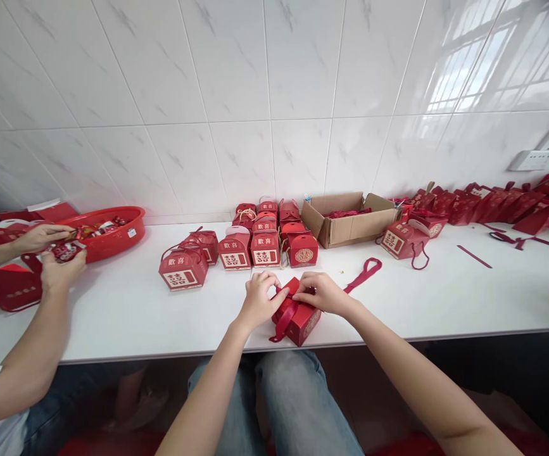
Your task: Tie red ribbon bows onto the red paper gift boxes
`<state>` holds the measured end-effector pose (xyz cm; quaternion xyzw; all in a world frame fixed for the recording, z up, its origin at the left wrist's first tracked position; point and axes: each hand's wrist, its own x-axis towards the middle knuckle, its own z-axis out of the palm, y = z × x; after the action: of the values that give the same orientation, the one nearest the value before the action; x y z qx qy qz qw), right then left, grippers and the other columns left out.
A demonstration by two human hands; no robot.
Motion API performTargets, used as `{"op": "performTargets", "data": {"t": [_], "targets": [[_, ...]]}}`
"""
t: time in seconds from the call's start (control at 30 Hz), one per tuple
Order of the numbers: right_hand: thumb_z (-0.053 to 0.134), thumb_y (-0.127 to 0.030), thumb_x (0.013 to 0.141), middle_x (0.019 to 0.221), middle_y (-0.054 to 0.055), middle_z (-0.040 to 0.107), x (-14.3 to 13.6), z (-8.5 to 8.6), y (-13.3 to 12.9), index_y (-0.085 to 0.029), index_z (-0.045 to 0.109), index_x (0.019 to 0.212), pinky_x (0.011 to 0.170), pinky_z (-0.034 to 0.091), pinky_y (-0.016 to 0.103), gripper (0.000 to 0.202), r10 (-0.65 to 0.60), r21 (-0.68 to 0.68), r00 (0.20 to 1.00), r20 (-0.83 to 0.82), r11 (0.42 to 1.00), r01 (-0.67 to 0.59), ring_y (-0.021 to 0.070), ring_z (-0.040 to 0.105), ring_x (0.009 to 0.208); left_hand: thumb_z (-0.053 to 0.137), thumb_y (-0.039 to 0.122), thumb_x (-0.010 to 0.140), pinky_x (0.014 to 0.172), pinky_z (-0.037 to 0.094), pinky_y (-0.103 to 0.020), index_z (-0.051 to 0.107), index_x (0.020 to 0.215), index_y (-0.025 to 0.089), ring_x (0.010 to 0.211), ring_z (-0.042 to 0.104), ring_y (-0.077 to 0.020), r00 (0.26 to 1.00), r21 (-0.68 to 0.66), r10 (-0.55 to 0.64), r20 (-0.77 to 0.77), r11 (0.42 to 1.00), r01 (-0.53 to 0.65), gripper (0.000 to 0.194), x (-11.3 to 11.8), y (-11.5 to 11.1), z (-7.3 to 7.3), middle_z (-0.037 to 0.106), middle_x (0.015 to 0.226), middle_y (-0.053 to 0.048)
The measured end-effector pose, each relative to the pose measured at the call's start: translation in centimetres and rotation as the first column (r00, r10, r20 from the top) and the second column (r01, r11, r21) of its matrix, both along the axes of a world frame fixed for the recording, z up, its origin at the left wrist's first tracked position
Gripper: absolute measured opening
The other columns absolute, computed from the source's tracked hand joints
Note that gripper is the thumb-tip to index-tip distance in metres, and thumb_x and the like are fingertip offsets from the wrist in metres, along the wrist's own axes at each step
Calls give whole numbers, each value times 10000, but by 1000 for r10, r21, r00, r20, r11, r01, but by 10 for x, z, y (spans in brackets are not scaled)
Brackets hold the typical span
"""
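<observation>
A small red gift box (302,324) with a gold round emblem on its end sits near the table's front edge, below my hands. My left hand (261,299) pinches the red ribbon (285,320) at the top left of the box. From the right, my right hand (322,292) closes thumb and fingers on the same ribbon over the box top. One ribbon tail hangs down the box's near left side. Beyond my right hand, a looped ribbon end (365,273) lies on the white table.
Finished-looking red boxes (183,269) stand at the back centre, beside an open cardboard box (357,233). More red boxes (400,240) and scissors (502,237) lie to the right. At left, another person's hands (63,263) hold packets by a red basin (134,233).
</observation>
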<state>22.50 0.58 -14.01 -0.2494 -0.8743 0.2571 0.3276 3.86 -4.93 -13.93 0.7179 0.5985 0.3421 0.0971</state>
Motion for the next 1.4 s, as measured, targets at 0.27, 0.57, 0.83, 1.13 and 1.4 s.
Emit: {"op": "performTargets", "data": {"t": [0.27,0.57,0.83,1.13,1.4], "targets": [[583,-322,853,881,52,567,40,5,-29,-198,589,902,622,452,283,133,-254,65,908,-333,955,291,147,541,723,574,312,813,969,360,-390,604,1006,241,1075,515,-210,980,102,-22,197,995,2,207,0,-9,7,611,1105,-39],[583,-254,856,863,29,622,49,-34,-61,-232,575,1083,639,484,280,228,-205,11,961,-186,977,211,138,552,692,632,291,758,917,393,-419,661,740,227,1002,517,-233,997,12,-57,54,998,56,73,31,-9,13,630,959,-32],[554,-149,785,689,-9,582,29,-35,-67,-200,586,901,592,485,249,131,-323,-49,910,-261,946,322,120,538,609,605,212,762,890,427,-380,623,728,207,967,537,-207,993,78,-64,103,995,56,39,32,-9,-2,600,946,-37],[493,-117,789,697,-22,536,4,-41,-91,-214,470,1078,608,499,242,306,-297,44,908,-297,945,323,119,541,621,580,186,751,877,450,-366,604,673,204,963,547,-202,991,24,-1,137,1000,-2,84,36,-4,-6,585,933,-32],[560,-212,830,725,-9,570,8,-49,-96,-243,477,1064,615,502,281,250,-320,8,870,-376,937,348,139,558,633,569,226,777,903,445,-381,624,773,211,987,559,-211,984,46,-58,170,998,51,57,35,-5,-3,594,977,-45]]}}
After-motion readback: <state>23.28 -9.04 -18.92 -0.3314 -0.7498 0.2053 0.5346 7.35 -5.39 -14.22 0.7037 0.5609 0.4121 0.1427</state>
